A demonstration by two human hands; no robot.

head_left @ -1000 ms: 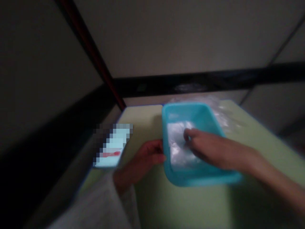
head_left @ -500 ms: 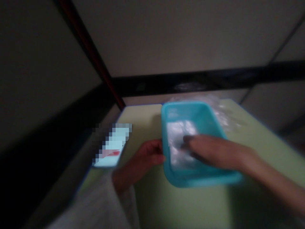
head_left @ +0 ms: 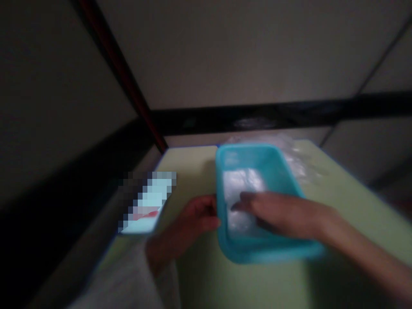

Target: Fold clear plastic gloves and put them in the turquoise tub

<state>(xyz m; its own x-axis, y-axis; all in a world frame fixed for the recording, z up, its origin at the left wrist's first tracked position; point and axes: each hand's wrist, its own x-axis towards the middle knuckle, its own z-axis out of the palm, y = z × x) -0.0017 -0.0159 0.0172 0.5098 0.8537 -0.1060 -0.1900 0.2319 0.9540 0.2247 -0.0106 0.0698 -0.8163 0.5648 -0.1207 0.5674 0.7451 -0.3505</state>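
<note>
A turquoise plastic tray (head_left: 257,253) with rounded corners and raised walls is in the middle of the view. My left hand (head_left: 201,214) grips its left side, the thumb near the wall and the fingers partly hidden. Inside the tray lies shiny, whitish clear plastic film or bags (head_left: 238,184); the blur hides which. My right hand (head_left: 277,212) reaches in over the right wall. Its fingers are slightly apart and point left, close over the plastic, and nothing shows between them. Whether they touch the plastic I cannot tell.
Crumpled clear plastic (head_left: 298,165) lies on the yellow-green table (head_left: 254,285), behind and right of the tray. A pale, pixelated flat object (head_left: 149,216) with a red patch is at the table's left edge. A wall (head_left: 251,56) stands behind.
My right hand has shifted slightly left inside the tray, its fingers farther over the plastic. My left hand keeps its grip. The whole view has moved a little.
</note>
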